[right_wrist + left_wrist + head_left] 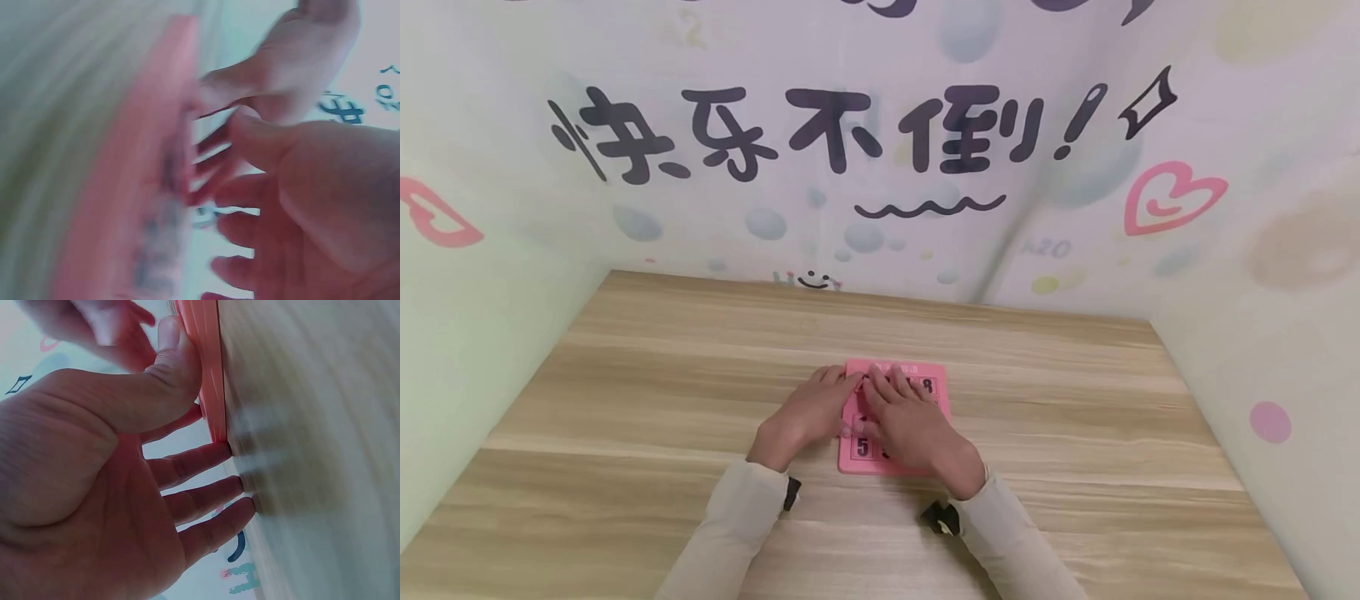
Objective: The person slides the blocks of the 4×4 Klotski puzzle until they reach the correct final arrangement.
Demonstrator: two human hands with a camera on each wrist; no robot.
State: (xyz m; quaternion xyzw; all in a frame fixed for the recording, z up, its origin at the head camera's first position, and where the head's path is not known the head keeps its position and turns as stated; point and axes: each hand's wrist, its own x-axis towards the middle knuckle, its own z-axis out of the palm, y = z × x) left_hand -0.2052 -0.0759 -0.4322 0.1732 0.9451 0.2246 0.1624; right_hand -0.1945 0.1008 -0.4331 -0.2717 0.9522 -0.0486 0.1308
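Pink board [862, 451] points its long axis forward, left hand [808, 412] beside, right hand [913, 423] over, both grips spread.

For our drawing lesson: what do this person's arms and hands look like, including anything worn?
The left sleeve and right sleeve are long, plain and pale cream. The left hand and right hand wear no gloves or visible rings. A small black object shows near the left wrist, another near the right; their details are unclear.
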